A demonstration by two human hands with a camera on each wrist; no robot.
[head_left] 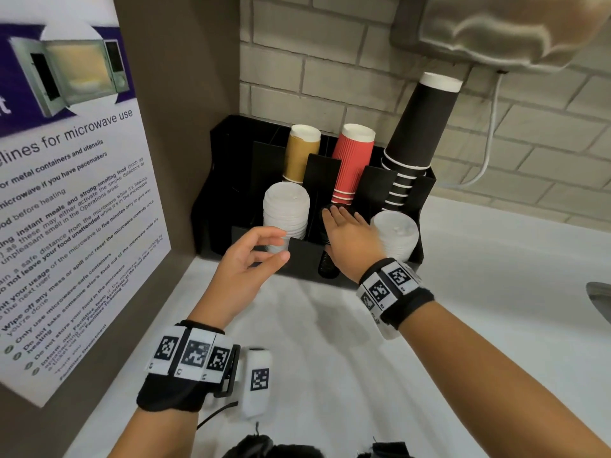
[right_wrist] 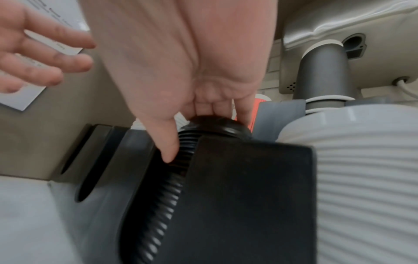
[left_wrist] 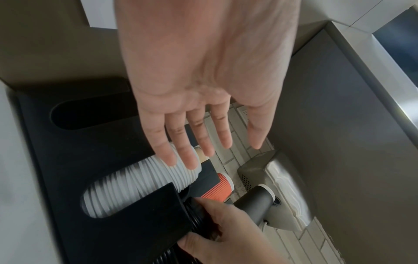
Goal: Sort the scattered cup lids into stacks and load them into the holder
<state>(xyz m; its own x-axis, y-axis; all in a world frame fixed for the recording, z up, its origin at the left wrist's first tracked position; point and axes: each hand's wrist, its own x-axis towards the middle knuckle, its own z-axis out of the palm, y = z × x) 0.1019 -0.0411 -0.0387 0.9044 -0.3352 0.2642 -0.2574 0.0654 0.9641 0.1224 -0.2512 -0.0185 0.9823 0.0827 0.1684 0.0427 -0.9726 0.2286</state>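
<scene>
The right hand point(head_left: 347, 239) presses the black lids point(right_wrist: 181, 171) in the holder point(head_left: 299, 256) (middle slot); the left hand point(head_left: 251, 259), at 9 o'clock, has a loose, empty grip.

A laminated notice point(head_left: 69, 200) about microwave use, with a picture of a microwave at its top, hangs on the brown side panel point(head_left: 185, 104) at the left. Behind the white countertop point(head_left: 330, 358) runs a wall of pale tiles point(head_left: 330, 71). A stack of tan paper cups point(head_left: 301, 153), a stack of red ribbed cups point(head_left: 352, 161) and a tall stack of black cups point(head_left: 418, 127) stand upside down at the back. Above them a metal dispenser point(head_left: 496, 31) is mounted on the wall, a white cable point(head_left: 489, 147) hanging from it. A sink edge point(head_left: 600, 297) shows at the far right.
</scene>
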